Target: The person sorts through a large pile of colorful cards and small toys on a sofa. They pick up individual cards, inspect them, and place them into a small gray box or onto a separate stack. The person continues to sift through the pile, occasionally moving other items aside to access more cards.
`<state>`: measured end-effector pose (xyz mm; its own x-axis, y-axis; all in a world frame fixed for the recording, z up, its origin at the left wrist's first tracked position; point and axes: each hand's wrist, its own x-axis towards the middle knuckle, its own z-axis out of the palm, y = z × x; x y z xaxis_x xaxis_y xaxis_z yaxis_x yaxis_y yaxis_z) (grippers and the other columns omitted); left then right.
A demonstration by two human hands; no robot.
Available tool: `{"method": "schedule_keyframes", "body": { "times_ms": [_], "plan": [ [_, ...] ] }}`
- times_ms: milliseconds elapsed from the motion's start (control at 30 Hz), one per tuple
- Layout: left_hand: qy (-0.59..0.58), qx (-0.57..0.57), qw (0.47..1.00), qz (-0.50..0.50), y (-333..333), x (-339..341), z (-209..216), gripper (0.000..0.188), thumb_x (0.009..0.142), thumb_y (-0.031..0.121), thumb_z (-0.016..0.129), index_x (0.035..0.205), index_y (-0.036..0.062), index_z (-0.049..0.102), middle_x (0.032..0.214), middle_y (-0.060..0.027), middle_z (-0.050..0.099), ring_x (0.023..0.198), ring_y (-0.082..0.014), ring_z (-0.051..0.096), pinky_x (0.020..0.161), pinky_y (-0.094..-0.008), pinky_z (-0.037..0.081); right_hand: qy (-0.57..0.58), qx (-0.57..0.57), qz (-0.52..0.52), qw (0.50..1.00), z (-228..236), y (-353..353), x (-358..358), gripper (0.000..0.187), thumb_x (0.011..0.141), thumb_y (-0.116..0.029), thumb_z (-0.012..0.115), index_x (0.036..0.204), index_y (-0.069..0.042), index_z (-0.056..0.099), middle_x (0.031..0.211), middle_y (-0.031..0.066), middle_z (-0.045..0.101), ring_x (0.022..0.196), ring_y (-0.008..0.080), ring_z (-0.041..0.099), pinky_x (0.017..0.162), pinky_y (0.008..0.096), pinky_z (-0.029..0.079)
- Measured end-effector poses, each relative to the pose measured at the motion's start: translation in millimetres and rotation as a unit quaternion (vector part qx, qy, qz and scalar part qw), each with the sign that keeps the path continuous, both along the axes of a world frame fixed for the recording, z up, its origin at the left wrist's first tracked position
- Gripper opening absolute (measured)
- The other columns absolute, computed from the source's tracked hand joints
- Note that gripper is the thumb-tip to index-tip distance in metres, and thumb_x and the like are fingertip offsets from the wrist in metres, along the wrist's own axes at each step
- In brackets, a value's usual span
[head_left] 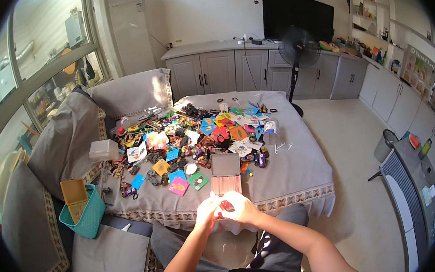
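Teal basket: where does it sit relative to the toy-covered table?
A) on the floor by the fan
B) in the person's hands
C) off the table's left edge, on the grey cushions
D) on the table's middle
C: the teal basket sits on grey cushions left of the table.

Small red piece [227,205] between hands [227,210]
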<state>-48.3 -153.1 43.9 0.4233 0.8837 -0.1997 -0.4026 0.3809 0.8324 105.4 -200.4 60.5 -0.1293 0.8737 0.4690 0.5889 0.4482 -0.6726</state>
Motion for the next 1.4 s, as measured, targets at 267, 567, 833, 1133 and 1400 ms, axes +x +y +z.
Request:
{"method": "schedule_keyframes", "body": {
  "times_ms": [267,567,833,1133,1400],
  "plan": [
    [0.109,0.19,0.97,0.108,30,63,-20,0.034,0.081,0.014,0.066,0.108,-0.0033,0.053,0.098,-0.0072,0.06,0.088,-0.0129,0.058,0.079,-0.0233,0.046,0.014,0.001,-0.142,0.99,-12,43,39,0.016,0.077,-0.022,0.062,0.081,-0.007,0.062,0.077,0.0132,0.062,0.071,0.0305,0.06,0.065,0.0379,0.049],
    [0.665,0.366,0.643,0.103,67,78,-53,0.118,0.059,0.069,0.065,0.137,-0.0071,0.021,0.145,-0.027,0.012,0.137,-0.0391,0.002,0.107,-0.0551,0.004,0.191,-0.096,-0.273,0.938,-68,92,132,0.022,0.08,-0.021,0.064,0.078,0.001,0.061,0.067,0.0066,0.063,0.06,0.011,0.056,0.058,0.0277,0.045],
    [0.695,0.307,0.647,0.062,80,95,-55,0.131,0.052,0.072,0.068,0.14,-0.0034,0.007,0.147,-0.0249,0.003,0.137,-0.0379,-0.003,0.106,-0.0585,0.002,0.234,-0.092,-0.222,0.942,-64,101,130,0.023,0.08,-0.023,0.064,0.08,0.0,0.062,0.072,0.0093,0.065,0.065,0.0173,0.061,0.06,0.0299,0.047],
    [0.638,0.281,0.714,0.071,87,88,-73,0.122,0.054,0.058,0.075,0.138,-0.006,0.014,0.142,-0.0279,0.019,0.132,-0.0407,0.02,0.103,-0.0546,0.022,0.146,-0.12,-0.235,0.954,-59,97,122,0.022,0.077,-0.022,0.066,0.083,0.0,0.063,0.073,0.0111,0.065,0.064,0.0172,0.062,0.06,0.0292,0.048],
    [0.641,0.322,0.689,0.105,78,94,-69,0.11,0.058,0.047,0.077,0.136,-0.0059,0.018,0.126,-0.0284,0.037,0.111,-0.0421,0.042,0.092,-0.0476,0.039,0.147,-0.133,-0.206,0.958,-63,89,101,0.025,0.073,-0.019,0.066,0.088,0.0,0.063,0.077,0.014,0.063,0.067,0.0227,0.062,0.062,0.032,0.049]
  ]
}}
